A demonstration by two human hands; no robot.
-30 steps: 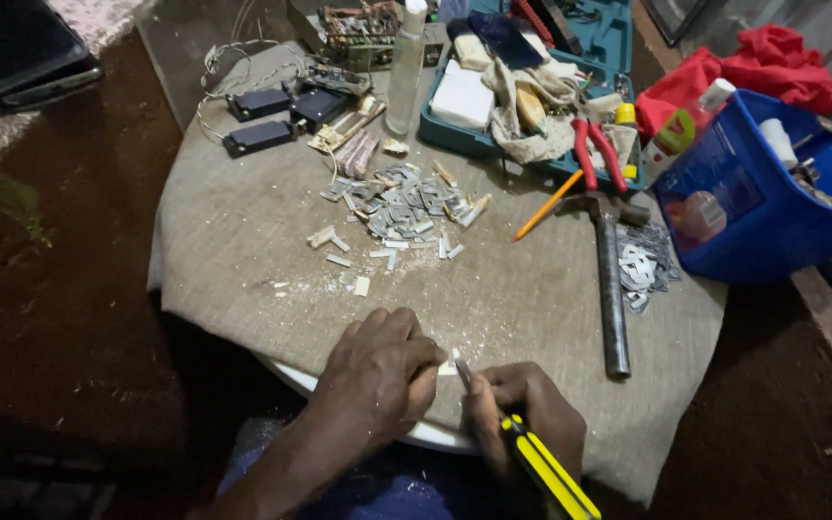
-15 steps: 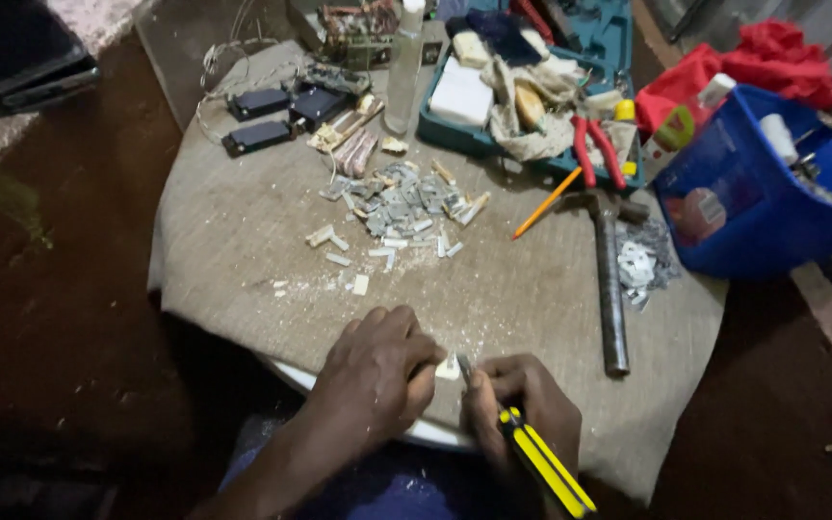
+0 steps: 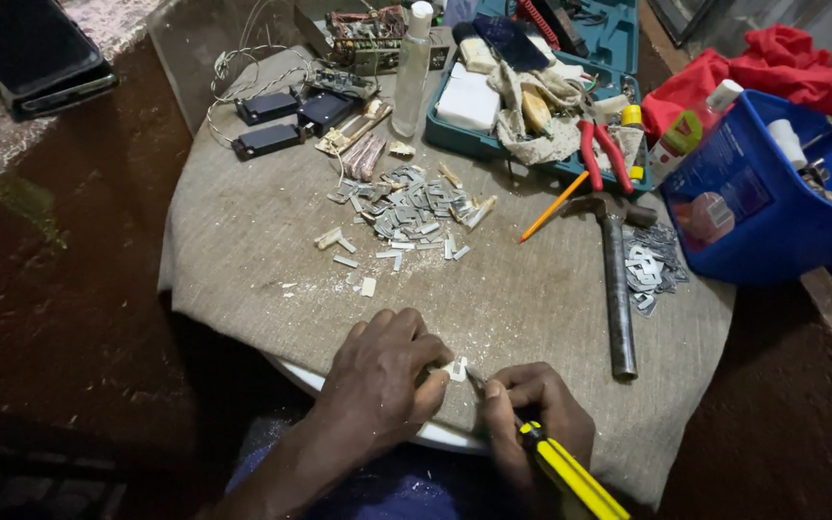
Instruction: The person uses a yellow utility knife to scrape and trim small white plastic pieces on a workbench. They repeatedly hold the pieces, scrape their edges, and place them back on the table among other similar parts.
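- head view: a round table (image 3: 243,260) draped in grey-brown cloth stands on a dark reddish floor; a dark flat case (image 3: 31,53) lies on a pale ledge at the upper left.
- the left hand (image 3: 382,385) sits at the near edge of the table, fingers curled shut, pinching a small white piece (image 3: 455,369) between thumb and fingertips.
- the right hand (image 3: 532,409) is just beside it, fingers wrapped closed around a yellow-and-black handled tool (image 3: 570,474); the tool's thin tip touches the white piece.
- a heap of small grey metal pieces (image 3: 411,207) lies mid-table, well apart from the hands, with a few pale scraps scattered towards the near side.
- a hammer (image 3: 616,289) lies to the right, head away from the person, next to a smaller pile of flat metal pieces (image 3: 649,265).
- an orange pencil (image 3: 553,207) and red-handled pliers (image 3: 601,154) lie near the hammer head.
- a teal tool tray (image 3: 493,144) at the far side holds a white block, rags and small bits; a clear bottle (image 3: 412,67) with a white cap stands beside it.
- three small black boxes (image 3: 267,140) with pale wires lie at the far left.
- a blue plastic bin (image 3: 763,202) with a round pale label on its side stands at the right; red cloth (image 3: 772,67) lies behind it.
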